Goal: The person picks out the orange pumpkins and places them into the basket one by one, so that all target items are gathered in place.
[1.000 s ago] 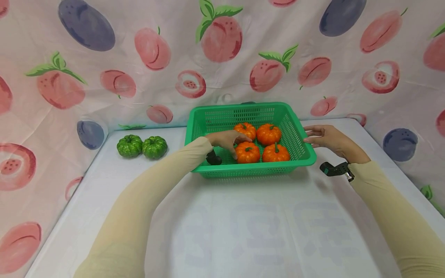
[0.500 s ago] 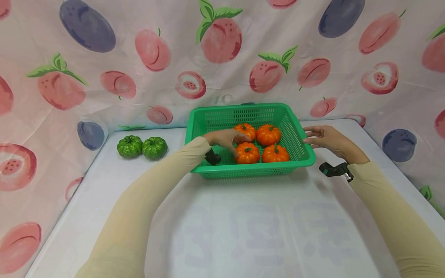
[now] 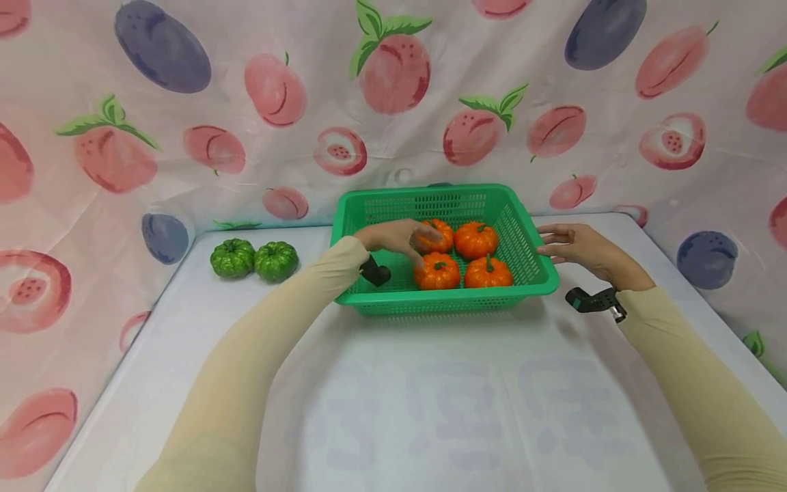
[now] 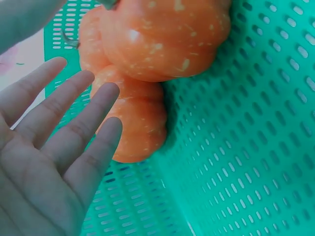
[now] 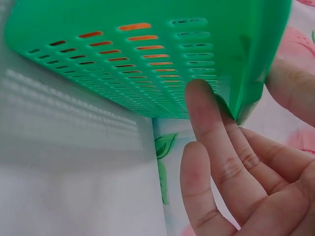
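Observation:
Several small orange pumpkins (image 3: 488, 271) sit together in the green plastic basket (image 3: 430, 296), mostly in its middle and right part. Over the front-left pumpkin (image 3: 438, 272) hovers my left hand (image 3: 399, 238), fingers spread and nothing in its grasp. The left wrist view shows its open palm and straight fingers (image 4: 81, 123) beside the pumpkins (image 4: 162, 34). At the basket's right rim my right hand (image 3: 581, 247) holds on. Seen from the right wrist, its fingers (image 5: 206, 113) lie against the outer wall (image 5: 221, 29), while the thumb passes behind the rim and its tip is hidden.
Two green pumpkins (image 3: 230, 258) stand side by side at the table's back left, left of the basket. A fruit-print cloth (image 3: 399, 137) hangs behind and along the sides of the white table (image 3: 430, 396). Small black cameras (image 3: 593, 299) are worn at both wrists.
My left hand has drawn up and slightly left from the front-left pumpkin, its fingers opening wider. My right hand stays at the basket rim. The pumpkins keep their places.

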Motion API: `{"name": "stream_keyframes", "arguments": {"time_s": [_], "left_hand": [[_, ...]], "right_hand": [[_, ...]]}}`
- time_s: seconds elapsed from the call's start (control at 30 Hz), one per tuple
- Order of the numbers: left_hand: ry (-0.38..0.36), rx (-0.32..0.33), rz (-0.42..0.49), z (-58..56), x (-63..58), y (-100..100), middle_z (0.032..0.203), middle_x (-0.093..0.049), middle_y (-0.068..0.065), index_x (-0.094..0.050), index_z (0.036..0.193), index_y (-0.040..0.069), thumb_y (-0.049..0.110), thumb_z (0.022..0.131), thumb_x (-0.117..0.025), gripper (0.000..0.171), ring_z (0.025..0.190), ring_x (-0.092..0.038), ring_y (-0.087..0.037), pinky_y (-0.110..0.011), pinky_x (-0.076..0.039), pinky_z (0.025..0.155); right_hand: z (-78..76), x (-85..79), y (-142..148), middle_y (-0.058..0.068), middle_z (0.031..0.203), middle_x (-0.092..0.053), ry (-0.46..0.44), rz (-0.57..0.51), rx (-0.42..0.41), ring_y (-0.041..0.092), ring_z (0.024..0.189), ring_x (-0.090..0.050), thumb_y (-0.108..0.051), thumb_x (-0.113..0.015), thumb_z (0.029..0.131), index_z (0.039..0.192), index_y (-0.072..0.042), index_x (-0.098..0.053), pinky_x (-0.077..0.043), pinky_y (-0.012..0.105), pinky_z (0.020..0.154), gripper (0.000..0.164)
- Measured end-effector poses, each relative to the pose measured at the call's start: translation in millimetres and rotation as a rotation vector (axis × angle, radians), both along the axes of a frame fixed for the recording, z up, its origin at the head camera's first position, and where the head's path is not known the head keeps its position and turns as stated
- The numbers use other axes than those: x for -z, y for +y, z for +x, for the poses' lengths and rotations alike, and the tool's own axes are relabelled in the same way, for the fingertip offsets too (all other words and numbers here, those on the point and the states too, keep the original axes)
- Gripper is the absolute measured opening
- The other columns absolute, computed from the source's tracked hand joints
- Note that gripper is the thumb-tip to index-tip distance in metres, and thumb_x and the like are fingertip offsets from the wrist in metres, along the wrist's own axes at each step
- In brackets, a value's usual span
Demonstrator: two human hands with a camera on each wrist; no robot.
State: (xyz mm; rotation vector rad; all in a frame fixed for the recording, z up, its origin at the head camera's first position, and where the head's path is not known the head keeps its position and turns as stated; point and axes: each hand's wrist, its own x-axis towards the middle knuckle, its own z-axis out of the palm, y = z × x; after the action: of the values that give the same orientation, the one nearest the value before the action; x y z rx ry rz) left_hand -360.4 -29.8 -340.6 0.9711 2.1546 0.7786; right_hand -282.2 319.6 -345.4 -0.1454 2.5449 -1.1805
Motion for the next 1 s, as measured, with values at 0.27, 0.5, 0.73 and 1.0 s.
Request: {"name": "stream_keyframes", "arguments": {"time_s": [0.27, 0.5, 0.73, 1.0], "left_hand": [[-0.030, -0.031, 0.027, -0.6, -7.1, -5.2, 0.149, -0.038, -0.010, -0.037, 0.144, 0.008, 0.009, 0.086, -0.068, 0.066, 0.131, -0.045, -0.031, -0.037, -0.046, 0.102], [-0.031, -0.046, 0.047, -0.5, -12.8, -12.9, 0.151, -0.035, -0.012, -0.034, 0.145, 0.008, 0.009, 0.088, -0.065, 0.065, 0.132, -0.043, -0.032, -0.040, -0.044, 0.105], [-0.021, -0.078, 0.080, 0.3, -21.0, -21.5, 0.150, -0.036, -0.011, -0.036, 0.145, 0.010, 0.012, 0.089, -0.064, 0.062, 0.135, -0.039, -0.032, -0.040, -0.041, 0.107], [-0.041, -0.107, 0.196, 5.2, -32.3, -33.7, 0.150, -0.036, -0.013, -0.035, 0.146, 0.014, 0.013, 0.090, -0.062, 0.062, 0.135, -0.039, -0.034, -0.040, -0.043, 0.105]], "right_hand": [[-1.2, -4.8, 7.1, 0.030, 0.143, -0.038, 0.025, -0.020, -0.001, -0.011, 0.089, -0.056, -0.032, -0.058, 0.093, 0.146, 0.001, -0.028, -0.054, 0.027, 0.090, 0.069], [-5.0, -9.7, 14.9, 0.018, 0.139, -0.049, 0.056, -0.027, 0.011, -0.009, 0.090, -0.062, -0.034, -0.055, 0.094, 0.146, -0.002, -0.031, -0.054, 0.019, 0.085, 0.065], [-7.5, -20.6, 15.6, -0.016, 0.119, -0.060, 0.066, -0.038, -0.001, -0.008, 0.091, -0.062, -0.033, -0.055, 0.094, 0.145, -0.003, -0.032, -0.053, 0.015, 0.083, 0.064], [-9.0, -34.6, 12.4, -0.027, 0.106, -0.059, 0.091, -0.080, -0.032, -0.008, 0.090, -0.062, -0.028, -0.053, 0.096, 0.144, 0.000, -0.032, -0.051, 0.013, 0.081, 0.059]]}}
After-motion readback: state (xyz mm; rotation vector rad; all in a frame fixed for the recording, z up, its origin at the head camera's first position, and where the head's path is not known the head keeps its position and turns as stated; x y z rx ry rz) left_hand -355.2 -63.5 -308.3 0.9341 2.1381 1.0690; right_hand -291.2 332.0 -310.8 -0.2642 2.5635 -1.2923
